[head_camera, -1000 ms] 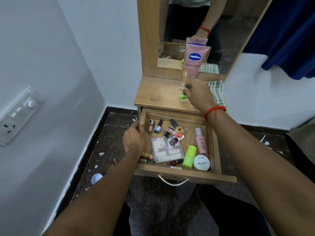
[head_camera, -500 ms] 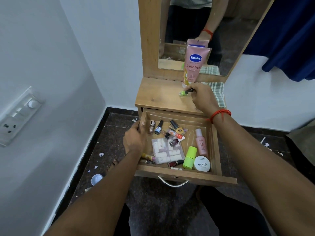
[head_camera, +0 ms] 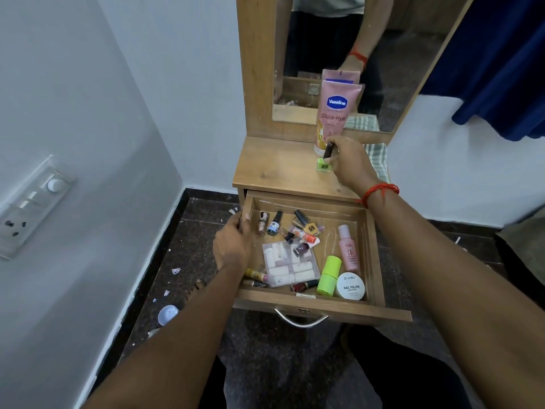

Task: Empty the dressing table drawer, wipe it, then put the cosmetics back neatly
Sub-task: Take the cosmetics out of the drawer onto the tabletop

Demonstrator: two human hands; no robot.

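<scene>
Our right hand pinches the black cap of the green nail polish bottle between thumb and fingertips. The bottle hangs upright just below those fingertips, at the tabletop. We cannot tell whether its base has touched down. The Vaseline tube stands just beyond the fingers, and the checked cloth lies behind the knuckles.

Our left hand is curled over the near left wall of the open drawer, thumb outside and fingers inside, steadying it.

We judge the little bottle to be light, rigid and probably glass, so it should be set down gently. Its narrow base looks easy to tip. The cap makes a good handle only if it is screwed tight.

The other polish bottles lie just past the left fingertips and should handle the same way. We would take each by the cap or across the body. The clear pouch beside the left wrist looks soft and floppy, so an edge pinch may let it sag. The pink bottle, green tube and round white tub lie farther across, under the right forearm. They look like smooth plastic, best gripped around the middle.
</scene>
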